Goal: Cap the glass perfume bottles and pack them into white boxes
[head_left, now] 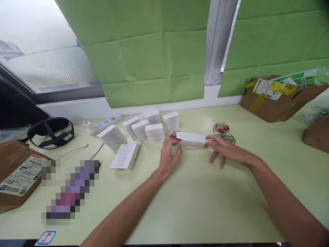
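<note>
A small white paper box (191, 140) lies on its side in front of me, with flaps standing out at its left end. My left hand (170, 151) is closed around that flap end, thumb in front and fingers partly hidden behind it. At the box's right end is my right hand (222, 149), its fingers spread; whether the fingertips touch the box I cannot tell. Just behind the right hand sit a round red ornament (221, 128) and a green one (228, 138). Several printed white boxes (154, 133) stand to the left, and one box (125, 156) lies flat.
A power strip (109, 121), a black headset (51, 133) and cables are at the back left. An opened carton (17, 175) and a blurred purple object (74, 190) lie nearer. Another carton (272, 103) stands back right. Green curtains (154, 51) hang behind the table (205, 212).
</note>
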Demonstrator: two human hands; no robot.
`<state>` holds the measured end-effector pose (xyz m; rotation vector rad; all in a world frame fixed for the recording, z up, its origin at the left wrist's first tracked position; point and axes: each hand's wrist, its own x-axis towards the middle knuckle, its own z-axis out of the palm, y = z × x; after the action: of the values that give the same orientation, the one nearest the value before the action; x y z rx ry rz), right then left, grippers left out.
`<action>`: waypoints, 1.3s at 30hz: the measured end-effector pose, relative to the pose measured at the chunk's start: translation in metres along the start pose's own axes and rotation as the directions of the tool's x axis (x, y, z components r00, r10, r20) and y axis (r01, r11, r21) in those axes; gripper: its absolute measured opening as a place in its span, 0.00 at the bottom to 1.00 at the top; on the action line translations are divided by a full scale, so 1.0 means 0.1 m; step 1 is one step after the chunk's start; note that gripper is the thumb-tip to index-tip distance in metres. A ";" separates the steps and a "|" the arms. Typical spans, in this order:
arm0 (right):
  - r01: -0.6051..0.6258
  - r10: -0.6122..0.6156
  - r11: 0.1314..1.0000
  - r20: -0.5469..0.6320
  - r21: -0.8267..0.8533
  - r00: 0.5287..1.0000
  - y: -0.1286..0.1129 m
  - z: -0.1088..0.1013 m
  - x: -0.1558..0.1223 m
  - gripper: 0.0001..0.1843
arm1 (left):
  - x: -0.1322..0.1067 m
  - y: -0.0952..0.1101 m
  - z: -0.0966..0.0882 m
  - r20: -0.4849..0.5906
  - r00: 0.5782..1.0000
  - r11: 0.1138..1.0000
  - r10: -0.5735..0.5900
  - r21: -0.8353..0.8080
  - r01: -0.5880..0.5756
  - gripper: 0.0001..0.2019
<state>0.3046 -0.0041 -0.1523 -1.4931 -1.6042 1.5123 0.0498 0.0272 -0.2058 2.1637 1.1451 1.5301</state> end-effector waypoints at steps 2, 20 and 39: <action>0.009 -0.006 0.998 -0.059 0.056 0.998 0.08 0.11 0.11 0.39 | 0.00 -0.01 -0.01 0.016 1.000 0.999 -0.027 -0.034 0.027 0.03; 0.187 -0.216 0.924 0.051 0.333 0.975 0.37 0.28 0.30 0.29 | 0.02 0.00 0.05 0.369 0.718 0.362 -0.590 -0.675 0.644 0.19; 0.183 -0.250 0.918 0.155 0.352 0.956 0.31 0.28 0.23 0.39 | 0.05 0.04 0.02 0.533 0.637 0.169 -0.557 -0.678 0.715 0.26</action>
<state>0.2854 -0.0002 -0.1959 -0.9717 -1.4689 1.7395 0.0541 0.0287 -0.2009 0.8432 0.7583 1.0632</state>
